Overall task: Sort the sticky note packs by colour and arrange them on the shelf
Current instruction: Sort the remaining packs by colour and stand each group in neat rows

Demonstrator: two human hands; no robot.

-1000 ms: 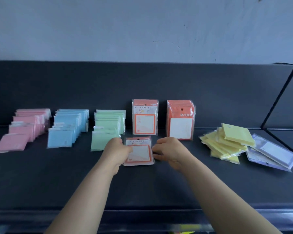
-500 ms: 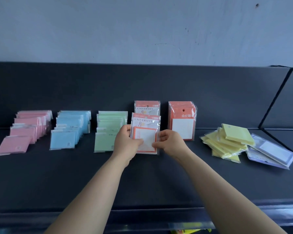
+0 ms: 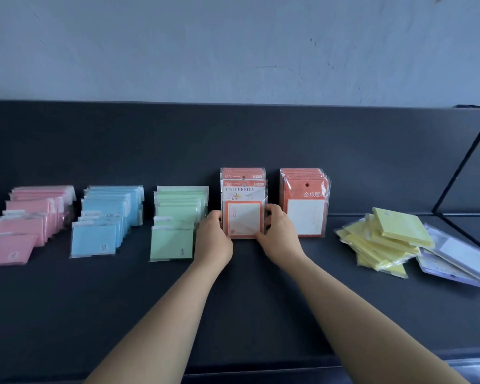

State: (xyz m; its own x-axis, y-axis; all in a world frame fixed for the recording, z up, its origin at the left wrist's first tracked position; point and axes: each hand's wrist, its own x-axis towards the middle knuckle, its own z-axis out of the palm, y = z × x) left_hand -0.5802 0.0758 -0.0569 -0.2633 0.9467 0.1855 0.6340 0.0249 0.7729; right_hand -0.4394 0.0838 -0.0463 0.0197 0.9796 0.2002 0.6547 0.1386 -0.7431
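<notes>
An orange "UNIVERSITY" sticky note pack [image 3: 244, 214] stands upright on the dark shelf [image 3: 247, 314], leaning against another like it behind. My left hand [image 3: 212, 238] grips its left edge and my right hand [image 3: 277, 235] grips its right edge. Rows of pink packs [image 3: 25, 220], blue packs [image 3: 106, 217] and green packs [image 3: 178, 217] run along the left. A second upright stack of orange packs [image 3: 305, 206] stands just right of my right hand. A loose heap of yellow packs [image 3: 385, 239] and some purple packs [image 3: 460, 259] lie at the right.
The shelf's dark back panel [image 3: 233, 139] rises behind the packs, with a grey wall above. A divider [image 3: 466, 162] slants at the far right. The shelf's front edge [image 3: 261, 375] runs along the bottom.
Both hands lifted the orange pack from lying flat on the shelf, tipped it upright and moved it back against the standing orange pack.
</notes>
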